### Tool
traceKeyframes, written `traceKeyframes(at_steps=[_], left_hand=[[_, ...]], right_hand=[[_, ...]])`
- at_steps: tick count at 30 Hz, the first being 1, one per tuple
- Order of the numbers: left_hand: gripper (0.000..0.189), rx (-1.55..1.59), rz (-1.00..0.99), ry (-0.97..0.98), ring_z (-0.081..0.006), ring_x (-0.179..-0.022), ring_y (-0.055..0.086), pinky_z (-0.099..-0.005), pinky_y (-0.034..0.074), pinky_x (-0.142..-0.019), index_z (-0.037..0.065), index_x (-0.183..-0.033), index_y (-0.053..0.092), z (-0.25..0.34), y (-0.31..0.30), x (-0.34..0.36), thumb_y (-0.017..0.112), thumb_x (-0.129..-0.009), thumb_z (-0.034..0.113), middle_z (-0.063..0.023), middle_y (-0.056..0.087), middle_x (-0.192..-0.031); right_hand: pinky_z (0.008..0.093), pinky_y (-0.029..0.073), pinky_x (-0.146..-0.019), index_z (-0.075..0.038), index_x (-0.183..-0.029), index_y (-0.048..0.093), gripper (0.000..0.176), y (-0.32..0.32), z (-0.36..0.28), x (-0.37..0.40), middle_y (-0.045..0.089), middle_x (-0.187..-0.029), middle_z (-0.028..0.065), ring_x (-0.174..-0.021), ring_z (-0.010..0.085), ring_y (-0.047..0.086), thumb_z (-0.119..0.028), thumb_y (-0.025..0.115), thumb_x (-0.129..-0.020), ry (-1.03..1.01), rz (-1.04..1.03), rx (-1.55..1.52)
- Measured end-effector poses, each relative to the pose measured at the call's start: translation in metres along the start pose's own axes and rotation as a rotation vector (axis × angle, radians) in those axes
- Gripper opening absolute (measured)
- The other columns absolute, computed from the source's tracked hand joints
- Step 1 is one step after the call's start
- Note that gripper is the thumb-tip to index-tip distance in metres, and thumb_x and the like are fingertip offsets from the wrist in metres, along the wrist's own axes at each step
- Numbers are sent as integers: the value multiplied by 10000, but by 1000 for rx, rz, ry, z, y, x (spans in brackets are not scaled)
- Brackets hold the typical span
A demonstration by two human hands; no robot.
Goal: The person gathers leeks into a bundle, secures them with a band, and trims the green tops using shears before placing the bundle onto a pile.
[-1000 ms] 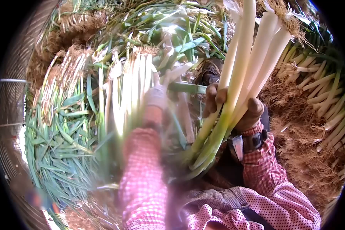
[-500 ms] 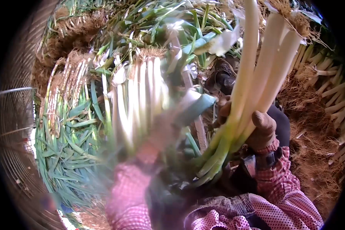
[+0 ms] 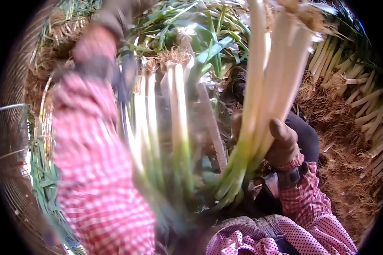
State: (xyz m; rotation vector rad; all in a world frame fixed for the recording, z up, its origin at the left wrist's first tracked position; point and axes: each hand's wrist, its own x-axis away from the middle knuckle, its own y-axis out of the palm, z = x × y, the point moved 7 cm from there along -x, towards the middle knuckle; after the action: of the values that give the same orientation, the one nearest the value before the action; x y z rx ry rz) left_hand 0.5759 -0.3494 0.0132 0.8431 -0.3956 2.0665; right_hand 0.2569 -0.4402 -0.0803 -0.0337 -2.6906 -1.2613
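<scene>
My right hand (image 3: 283, 144), in a brown glove, is closed around several thick green onions (image 3: 259, 97). They stand nearly upright, roots at the top, pale stalks in the middle and green ends down by my lap. My left hand (image 3: 121, 17), also gloved, is stretched far out to the upper left and smeared by motion. Its fingers cannot be made out, and a dark blurred streak hangs just below it. Between my arms more green onions (image 3: 178, 102) stand in a row, root ends up, partly hidden by my left sleeve.
A heap of loose green leaves (image 3: 187, 25) lies at the back. On the right, rooty green onions (image 3: 366, 102) are piled over brown ground (image 3: 340, 187). A ribbed curved wall (image 3: 10, 140) runs along the left. A wooden strip (image 3: 212, 123) slants through the middle.
My left hand has swung from the middle to the upper left, and the green leaf piece by it is no longer seen there. My right hand keeps its hold on the green onions.
</scene>
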Motion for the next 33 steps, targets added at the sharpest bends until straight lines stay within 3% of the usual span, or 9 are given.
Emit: traceKeyframes(at_steps=[2, 4, 8, 12, 16, 20, 29, 32, 33], left_hand=[[499, -725, 348, 100, -342, -937, 691, -445, 560, -870, -6, -1257, 578, -69, -6, 12, 637, -894, 331, -213, 695, -995], [626, -1041, 451, -118, -405, -1087, 653, -458, 527, -943, -7, -1323, 553, -176, 18, 41, 565, -946, 493, -274, 661, -1159], [413, -732, 654, -34, -477, -1121, 617, -497, 489, -951, 3, -1172, 627, -297, 82, 81, 541, -1016, 376, -275, 667, -1176], [271, -536, 535, 313, -284, -1028, 679, -372, 516, -905, 2, -1186, 652, -310, 86, 91, 520, -1012, 163, -205, 704, -1087], [240, -638, 753, 444, -348, -966, 701, -404, 548, -884, 4, -1105, 697, -303, 33, 132, 546, -933, 77, -208, 721, -1049], [309, -999, 955, -41, -422, -973, 698, -471, 570, -866, -7, -1139, 627, -283, 12, 117, 684, -909, 191, -271, 685, -1086], [281, -629, 978, -135, -396, -930, 704, -462, 563, -830, 28, -1084, 685, -285, 22, 101, 647, -950, 272, -245, 711, -992], [228, -702, 994, 440, -433, -852, 675, -462, 541, -774, 61, -1022, 715, -295, 58, 93, 628, -946, 258, -265, 680, -912], [231, -692, 981, 424, -428, -858, 679, -460, 543, -773, 60, -1024, 715, -294, 56, 94, 628, -948, 259, -258, 685, -906]], right_hand=[[432, 569, -921, 32, -1331, 557, 739, 5, 11, -9, 682, -1186, 169, -996, 292, 690, -502, 742, -855, 51, 17, -47], [445, 550, -942, 15, -1334, 556, 677, 0, 38, -18, 684, -1179, 164, -1025, 296, 678, -491, 695, -906, 143, 148, -103], [420, 559, -882, 16, -1243, 600, 626, -3, 83, -48, 695, -1098, 166, -950, 281, 686, -537, 627, -953, 260, 20, -216], [404, 532, -969, 46, -1313, 589, 664, 9, 111, -75, 684, -1218, 167, -1065, 268, 670, -519, 618, -966, 218, -43, -116], [379, 534, -956, 35, -1265, 631, 670, 32, 126, -85, 692, -1205, 160, -1043, 246, 676, -560, 603, -960, 102, 19, 80], [372, 538, -918, -12, -1200, 665, 596, 37, 166, -105, 713, -1130, 108, -988, 218, 672, -552, 629, -951, 222, -42, -65], [384, 519, -927, 1, -1232, 632, 671, 33, 143, -76, 688, -1129, 134, -1021, 239, 646, -593, 642, -921, 184, 41, 155], [430, 498, -1000, 39, -1331, 558, 775, 26, 132, -45, 650, -1221, 178, -1105, 296, 627, -587, 682, -890, 222, -27, -95], [434, 501, -993, 33, -1340, 551, 780, 17, 132, -41, 647, -1229, 179, -1108, 301, 627, -586, 689, -885, 223, -37, -94]])
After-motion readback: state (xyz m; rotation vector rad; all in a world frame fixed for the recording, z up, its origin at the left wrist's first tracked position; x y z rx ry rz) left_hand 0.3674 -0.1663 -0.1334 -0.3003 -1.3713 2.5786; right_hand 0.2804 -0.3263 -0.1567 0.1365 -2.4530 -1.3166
